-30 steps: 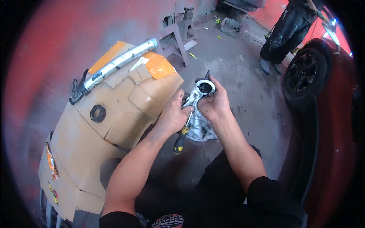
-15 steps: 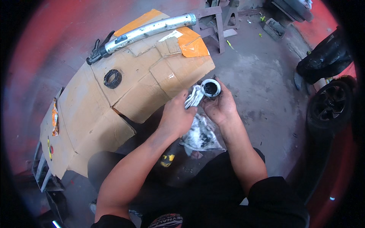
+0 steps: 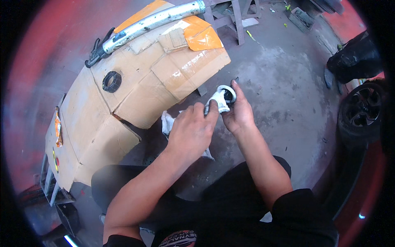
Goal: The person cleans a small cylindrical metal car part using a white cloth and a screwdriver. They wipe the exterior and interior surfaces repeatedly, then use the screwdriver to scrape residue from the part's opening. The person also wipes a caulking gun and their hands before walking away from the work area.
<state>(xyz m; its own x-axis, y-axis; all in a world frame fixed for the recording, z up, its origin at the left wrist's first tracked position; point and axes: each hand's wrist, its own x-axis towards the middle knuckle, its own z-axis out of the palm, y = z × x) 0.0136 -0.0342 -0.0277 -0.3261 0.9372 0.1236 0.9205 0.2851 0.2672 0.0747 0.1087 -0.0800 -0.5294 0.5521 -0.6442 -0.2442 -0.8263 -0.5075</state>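
My right hand [image 3: 242, 115] holds a round, light-rimmed cap [image 3: 225, 87] with a dark inside, its thumb along the far side. Bunched in my left hand [image 3: 190, 131] is a white rag [image 3: 218, 101], and the forefinger presses part of it into the cap's opening. Loose ends of the rag hang below and to the left of that hand. To the left, a silver tube [image 3: 152, 25] with a black lever end lies along the far edge of a cardboard sheet [image 3: 92, 119]. A black ring [image 3: 117, 83] rests on the cardboard.
An orange wrapper [image 3: 58, 128] and a small yellow tool [image 3: 55, 158] lie on the cardboard's left end. Beyond it is a metal stand [image 3: 238, 24]. At right are another person's dark-trousered leg [image 3: 356, 61] and a car wheel [image 3: 362, 109]; a grey basket [image 3: 301, 19] sits at the back.
The rag has moved from beside the cap into its opening, pushed by my left forefinger. The cap has tilted toward the left hand. The view has shifted slightly.
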